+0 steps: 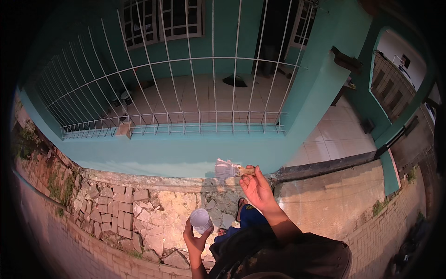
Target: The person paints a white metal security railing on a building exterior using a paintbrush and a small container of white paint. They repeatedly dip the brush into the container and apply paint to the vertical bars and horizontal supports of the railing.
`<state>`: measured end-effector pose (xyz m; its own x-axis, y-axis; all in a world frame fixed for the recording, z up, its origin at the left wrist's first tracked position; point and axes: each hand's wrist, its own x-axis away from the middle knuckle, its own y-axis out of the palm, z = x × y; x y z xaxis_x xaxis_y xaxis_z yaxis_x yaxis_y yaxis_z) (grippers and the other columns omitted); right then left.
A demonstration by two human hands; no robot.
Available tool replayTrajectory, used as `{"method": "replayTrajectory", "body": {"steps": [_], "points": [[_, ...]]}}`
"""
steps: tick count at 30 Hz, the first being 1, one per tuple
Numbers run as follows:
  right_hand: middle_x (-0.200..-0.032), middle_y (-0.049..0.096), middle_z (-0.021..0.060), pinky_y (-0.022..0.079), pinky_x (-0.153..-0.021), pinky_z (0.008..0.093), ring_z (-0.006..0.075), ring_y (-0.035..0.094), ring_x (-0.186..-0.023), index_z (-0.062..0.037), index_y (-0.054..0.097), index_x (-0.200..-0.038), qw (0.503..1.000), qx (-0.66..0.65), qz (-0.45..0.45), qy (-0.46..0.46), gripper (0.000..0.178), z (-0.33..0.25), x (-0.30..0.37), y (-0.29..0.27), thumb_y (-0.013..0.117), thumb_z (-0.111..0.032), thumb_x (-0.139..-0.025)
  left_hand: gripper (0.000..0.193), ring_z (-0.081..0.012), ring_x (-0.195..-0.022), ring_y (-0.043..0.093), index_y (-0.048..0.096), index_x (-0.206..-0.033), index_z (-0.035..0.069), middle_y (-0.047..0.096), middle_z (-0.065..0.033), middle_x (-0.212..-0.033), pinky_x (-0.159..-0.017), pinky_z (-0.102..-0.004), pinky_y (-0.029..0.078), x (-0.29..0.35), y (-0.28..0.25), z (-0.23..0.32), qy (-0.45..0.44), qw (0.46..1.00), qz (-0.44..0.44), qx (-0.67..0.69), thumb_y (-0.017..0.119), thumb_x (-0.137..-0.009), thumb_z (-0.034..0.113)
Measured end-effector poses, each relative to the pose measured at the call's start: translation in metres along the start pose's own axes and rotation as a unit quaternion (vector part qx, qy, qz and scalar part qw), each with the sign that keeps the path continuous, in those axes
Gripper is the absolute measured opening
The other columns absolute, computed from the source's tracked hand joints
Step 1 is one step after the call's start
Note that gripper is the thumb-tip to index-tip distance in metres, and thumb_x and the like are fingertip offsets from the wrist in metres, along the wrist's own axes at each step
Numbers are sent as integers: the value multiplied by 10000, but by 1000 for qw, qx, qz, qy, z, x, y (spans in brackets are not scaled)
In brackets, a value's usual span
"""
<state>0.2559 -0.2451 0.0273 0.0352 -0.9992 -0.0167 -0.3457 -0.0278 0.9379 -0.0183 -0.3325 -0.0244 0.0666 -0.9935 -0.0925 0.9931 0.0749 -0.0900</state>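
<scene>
My right hand [259,191] grips a paintbrush [245,171] by its handle, with the fingers pinched round it. The bristle end points left and meets the low turquoise wall [186,149], where a pale whitish patch of paint [226,170] shows. Lower down and to the left, my left hand [199,239] is wrapped round a white plastic cup [200,219], held upright with its mouth facing up. Something pale is visible inside the cup, though its level is hard to tell.
White metal bars [200,116] rise from the wall's top, with a small block [124,130] on the ledge. Broken paving stones [114,209] lie uneven along the wall's foot. A turquoise pillar [320,79] stands right, beside a concrete ramp [334,200]. My sandalled feet are below.
</scene>
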Motion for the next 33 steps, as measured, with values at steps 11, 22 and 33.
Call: {"method": "replayTrajectory", "body": {"steps": [11, 22, 33], "points": [[-1092, 603, 195, 586, -805, 403, 281, 666, -878, 74, 624, -1121, 833, 489, -96, -241, 386, -114, 36, 74, 651, -299, -1025, 625, -238, -1103, 670, 620, -1289, -44, 700, -167, -1194, -1000, -378, 500, -51, 48, 42, 160, 982, -74, -68, 887, -731, 47], [-1046, 618, 205, 559, -840, 382, 267, 662, -923, 65, 650, -1057, 792, 534, -66, -289, 409, -199, 26, 37, 744, -320, -951, 676, -252, -1096, 711, 628, -1304, -38, 737, -164, -1168, -1003, -390, 515, -81, 137, 60, 119, 984, -76, -112, 903, -702, 96], [-948, 678, 179, 573, -746, 364, 261, 688, -846, 52, 694, -965, 783, 529, -28, -327, 509, -255, 36, 20, 747, -453, -928, 667, -272, -1082, 693, 636, -1284, -45, 716, -180, -1180, -987, -382, 517, -111, 214, 78, 147, 973, -142, -109, 873, -664, 15]]}}
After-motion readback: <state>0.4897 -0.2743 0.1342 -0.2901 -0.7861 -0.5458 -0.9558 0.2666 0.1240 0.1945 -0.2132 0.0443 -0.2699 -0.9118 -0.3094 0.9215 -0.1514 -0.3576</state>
